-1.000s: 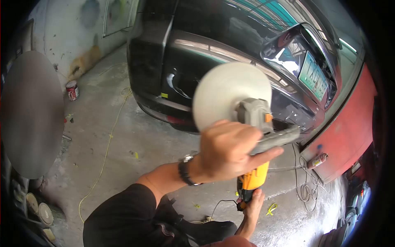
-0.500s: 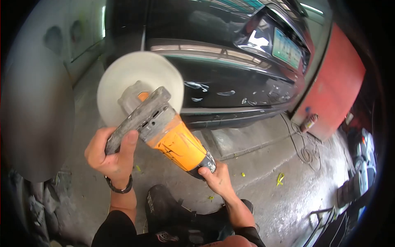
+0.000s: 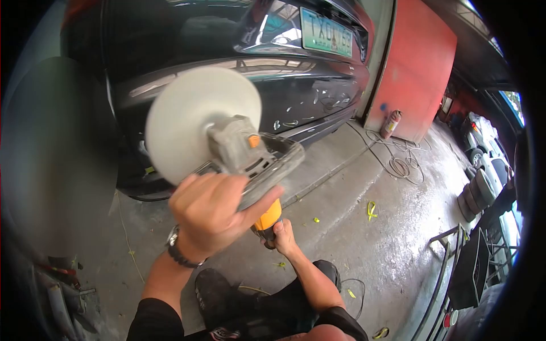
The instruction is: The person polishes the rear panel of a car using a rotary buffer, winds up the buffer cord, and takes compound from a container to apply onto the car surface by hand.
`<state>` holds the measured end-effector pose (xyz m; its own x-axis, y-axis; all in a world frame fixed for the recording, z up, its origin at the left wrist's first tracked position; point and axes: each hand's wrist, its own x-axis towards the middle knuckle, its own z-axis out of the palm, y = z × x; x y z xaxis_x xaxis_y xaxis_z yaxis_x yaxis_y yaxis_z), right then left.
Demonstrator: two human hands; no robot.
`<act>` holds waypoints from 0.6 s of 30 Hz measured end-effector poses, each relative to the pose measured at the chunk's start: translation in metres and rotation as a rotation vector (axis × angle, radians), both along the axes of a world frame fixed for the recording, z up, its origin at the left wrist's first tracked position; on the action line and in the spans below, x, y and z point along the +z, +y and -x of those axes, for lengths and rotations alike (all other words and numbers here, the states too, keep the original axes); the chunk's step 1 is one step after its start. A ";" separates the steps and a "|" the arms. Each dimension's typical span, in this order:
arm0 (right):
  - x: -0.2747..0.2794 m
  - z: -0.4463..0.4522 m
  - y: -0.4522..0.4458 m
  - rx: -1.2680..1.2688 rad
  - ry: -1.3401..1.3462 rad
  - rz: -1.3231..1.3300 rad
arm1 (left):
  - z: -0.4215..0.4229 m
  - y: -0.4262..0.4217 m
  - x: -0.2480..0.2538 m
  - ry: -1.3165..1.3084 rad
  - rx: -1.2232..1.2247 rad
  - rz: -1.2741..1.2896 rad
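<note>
A polisher [image 3: 242, 145] with a grey metal head, a yellow body and a large round white pad [image 3: 190, 116] is held up in front of me. My left hand [image 3: 211, 209] is closed round the loop handle at its head. My right hand [image 3: 284, 236] is wrapped round the dark rear end of the body. Behind the pad is the dark car's rear bumper [image 3: 321, 96], marked with white smears. Whether the pad touches the car, I cannot tell. My left hand hides part of the handle and the yellow body.
A red panel [image 3: 418, 68] stands right of the car, with a small reddish canister [image 3: 391, 124] at its foot. A coiled cable [image 3: 404, 165] lies on the concrete floor. Yellow scraps [image 3: 371, 210] are scattered about. Stacked tires [image 3: 478, 193] and a metal frame [image 3: 446, 261] are at the right.
My view has swung to the right, so the car sits further left. The polisher has turned, and my left hand now shows its back, over the yellow body. Both hands keep their hold.
</note>
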<state>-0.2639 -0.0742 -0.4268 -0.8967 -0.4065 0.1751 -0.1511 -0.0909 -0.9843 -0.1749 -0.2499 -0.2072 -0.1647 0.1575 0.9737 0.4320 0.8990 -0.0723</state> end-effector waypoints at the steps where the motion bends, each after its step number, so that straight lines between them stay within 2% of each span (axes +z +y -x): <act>1: -0.009 0.007 0.002 -0.023 -0.004 0.069 | 0.014 0.009 0.000 0.009 -0.015 0.040; 3: -0.036 0.027 0.006 -0.065 -0.011 0.207 | 0.040 0.030 0.002 -0.010 -0.066 0.091; 6: -0.040 0.037 0.021 -0.102 -0.103 0.345 | 0.080 0.065 0.007 0.010 -0.113 0.152; 9: -0.054 0.051 0.033 -0.176 -0.248 0.481 | 0.121 0.089 0.006 -0.047 -0.259 0.179; 11: -0.037 0.044 0.038 -0.230 -0.234 0.494 | 0.139 0.089 0.006 -0.069 -0.365 0.176; 14: -0.056 0.045 0.055 -0.055 -0.134 0.445 | 0.123 0.067 -0.004 -0.049 -0.390 0.067; 18: -0.057 0.033 0.033 -0.134 0.000 0.247 | 0.069 0.018 -0.021 0.022 -0.280 0.060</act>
<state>-0.2972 -0.0414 -0.4840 -0.9395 -0.2293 0.2545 -0.1783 -0.3068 -0.9349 -0.2442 -0.2320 -0.2282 -0.0856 0.2513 0.9641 0.6607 0.7386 -0.1339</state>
